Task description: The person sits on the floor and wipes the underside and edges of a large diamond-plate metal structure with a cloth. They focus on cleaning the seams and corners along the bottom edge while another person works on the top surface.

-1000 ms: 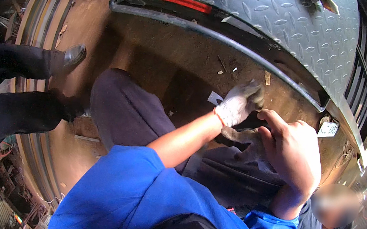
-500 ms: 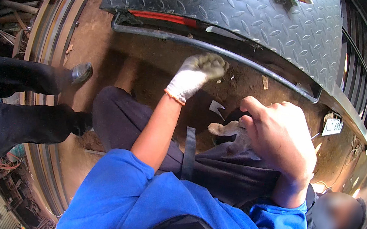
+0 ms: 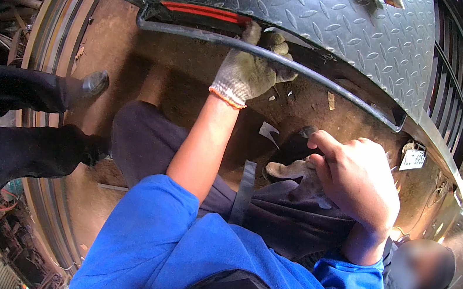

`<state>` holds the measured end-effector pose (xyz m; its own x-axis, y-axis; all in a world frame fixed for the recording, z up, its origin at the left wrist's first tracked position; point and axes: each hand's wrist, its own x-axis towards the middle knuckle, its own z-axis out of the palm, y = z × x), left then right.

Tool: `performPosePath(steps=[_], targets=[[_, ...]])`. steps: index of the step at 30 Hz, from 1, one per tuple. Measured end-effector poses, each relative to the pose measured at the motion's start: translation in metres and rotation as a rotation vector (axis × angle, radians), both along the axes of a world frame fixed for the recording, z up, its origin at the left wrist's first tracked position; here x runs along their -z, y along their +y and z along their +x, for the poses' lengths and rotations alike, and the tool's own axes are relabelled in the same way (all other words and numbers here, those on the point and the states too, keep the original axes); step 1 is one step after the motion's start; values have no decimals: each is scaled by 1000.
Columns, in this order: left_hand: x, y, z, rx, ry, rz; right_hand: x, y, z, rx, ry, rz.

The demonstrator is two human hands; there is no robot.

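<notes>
A brown floor extends beneath the work area. A dark tread-plate platform occupies the upper part of the view, with its near edge above the floor. The wearer's blue shirt fills the lower centre; the dark trousers show beyond it, with the knees bent. Another person's dark-clad legs enter from the left edge. Beside them, long parallel strips run along the floor.

A grey metal bar runs below the near edge of the platform and bends back toward it at both ends. The right hand is bare and positioned above the lap, its fingers curled closed on a loose work glove. The left hand wears a soiled knit glove with an orange cuff edge. Its fingers are partly spread and bent; they pass behind the bar and reappear on the platform side. Whether they grip the bar cannot be determined.

A red strip is located under the platform edge, just beside the left fingertips. A dark strap lies across the trousers. A white scrap and a smaller tan scrap lie on the floor between the lap and the bar.
</notes>
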<state>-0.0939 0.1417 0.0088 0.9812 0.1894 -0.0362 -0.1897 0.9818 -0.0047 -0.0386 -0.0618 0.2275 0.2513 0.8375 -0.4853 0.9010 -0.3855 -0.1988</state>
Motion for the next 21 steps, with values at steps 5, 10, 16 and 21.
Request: performPosePath(steps=[5, 10, 16, 21], targets=[[3, -1, 7, 11, -17, 52, 4, -2, 4, -15, 6, -8], [-12, -12, 12, -98, -40, 37, 2, -2, 5, -22, 0, 0], [-24, -29, 22, -250, 4, -50, 0, -3, 5, -15, -9, -22], [-20, -30, 23, -274, 59, -29, 2, -4, 8, -26, 18, -29]])
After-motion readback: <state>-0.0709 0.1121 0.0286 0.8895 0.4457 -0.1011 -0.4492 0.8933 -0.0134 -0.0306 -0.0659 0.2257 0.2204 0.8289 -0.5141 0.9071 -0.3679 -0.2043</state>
